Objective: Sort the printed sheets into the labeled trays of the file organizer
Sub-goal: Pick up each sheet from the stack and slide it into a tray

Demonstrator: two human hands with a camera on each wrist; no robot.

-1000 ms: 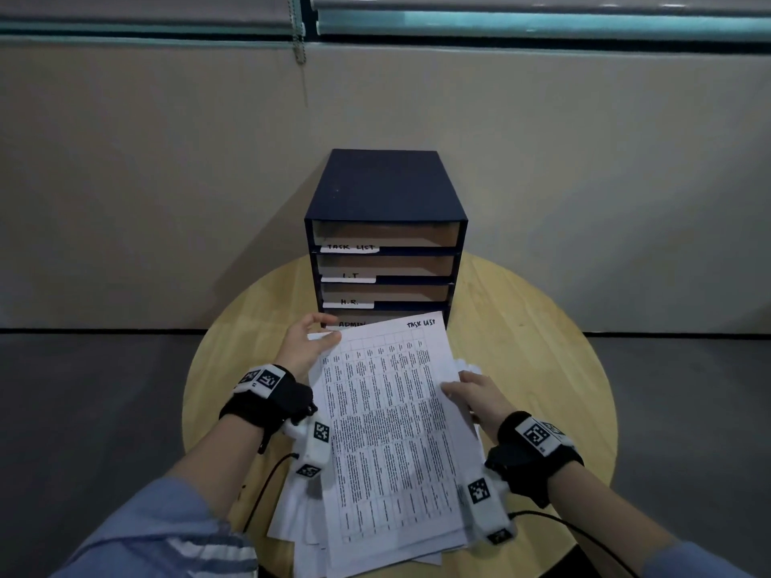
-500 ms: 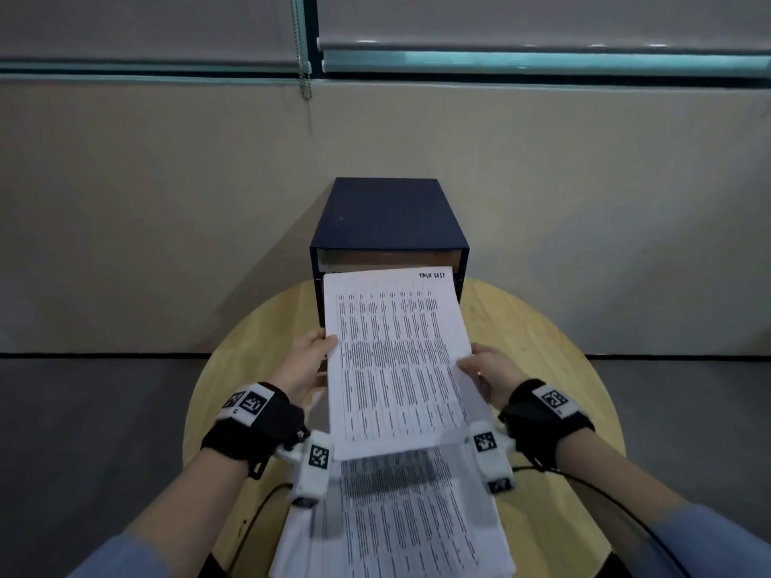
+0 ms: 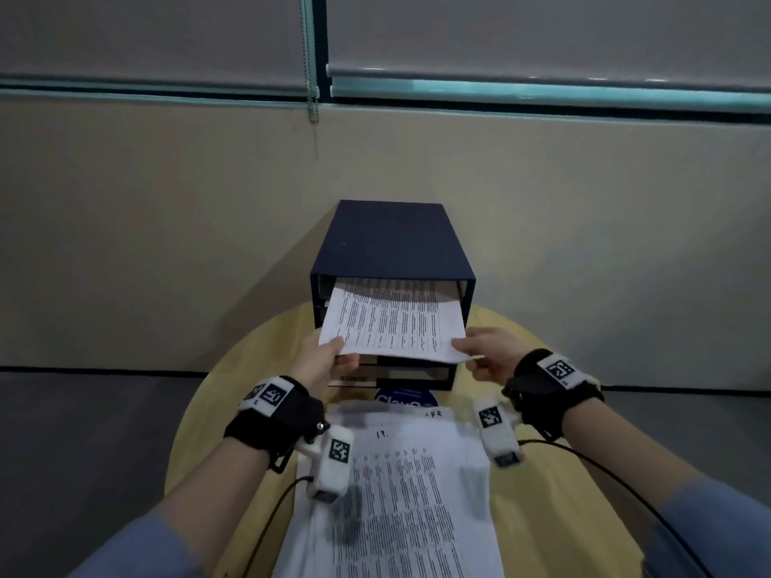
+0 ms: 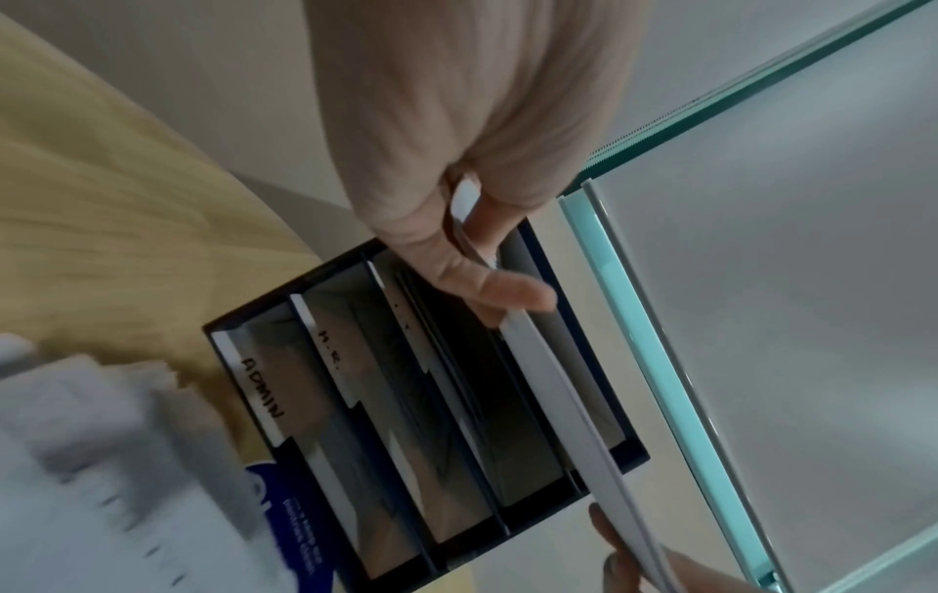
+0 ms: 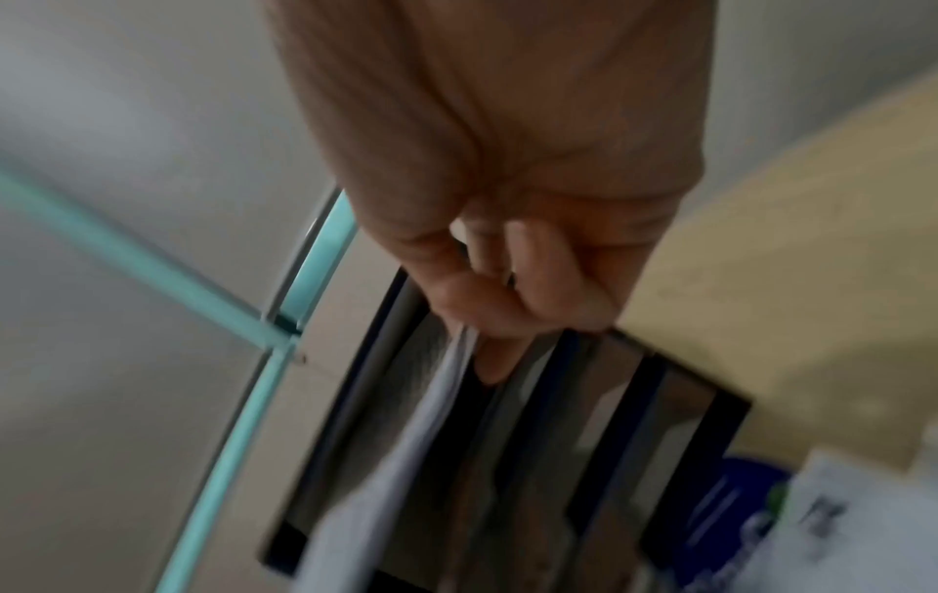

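A dark blue file organizer [image 3: 390,239] stands at the far side of the round wooden table [image 3: 538,486]. A printed sheet [image 3: 394,323] lies half inside its top tray, its near edge sticking out. My left hand [image 3: 323,360] pinches the sheet's near left corner and my right hand [image 3: 484,354] pinches the near right corner. In the left wrist view the sheet [image 4: 573,405] shows edge-on above trays labelled ADMIN [image 4: 261,395] and H.R. In the right wrist view my fingers [image 5: 507,289] grip the blurred sheet [image 5: 431,405]. A stack of printed sheets [image 3: 400,494] lies on the table near me.
A blue round sticker [image 3: 404,398] shows on the table between the organizer and the stack. Black cables [image 3: 626,486] run from the wrist cameras across the table. A beige wall [image 3: 167,223] with window blinds stands behind; grey floor surrounds the table.
Both hands lifted the top sheet off the stack, carried it forward and pushed its far end into the organizer's top tray. The camera view tilted upward.
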